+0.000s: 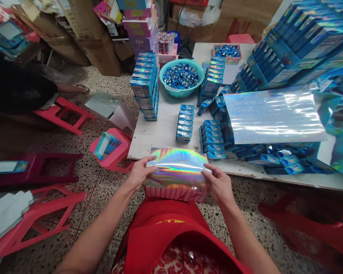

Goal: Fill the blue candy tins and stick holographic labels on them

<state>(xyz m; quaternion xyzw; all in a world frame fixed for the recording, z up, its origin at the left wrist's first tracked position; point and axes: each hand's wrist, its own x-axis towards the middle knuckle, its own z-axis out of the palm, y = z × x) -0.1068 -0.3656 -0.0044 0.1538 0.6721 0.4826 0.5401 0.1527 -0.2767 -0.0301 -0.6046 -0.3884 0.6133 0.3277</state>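
Observation:
A shiny holographic film sheet is stretched level in front of my body, near the table's front edge. My left hand pinches its left side between thumb and fingers. On the opposite side my right hand grips the film the same way. Under the sheet's near edge shows a row of pinkish, reflective upright pieces; their kind is hard to make out, and the film covers the rest. Just beyond, a short row of small blue boxes stands on the white table, with another blue box row to its right.
A turquoise basin of blue and silver round pieces stands between stacked blue cartons. A larger silver film sheet lies over blue boxes at right, below a tall carton pile. Red stools stand left; a person sits there.

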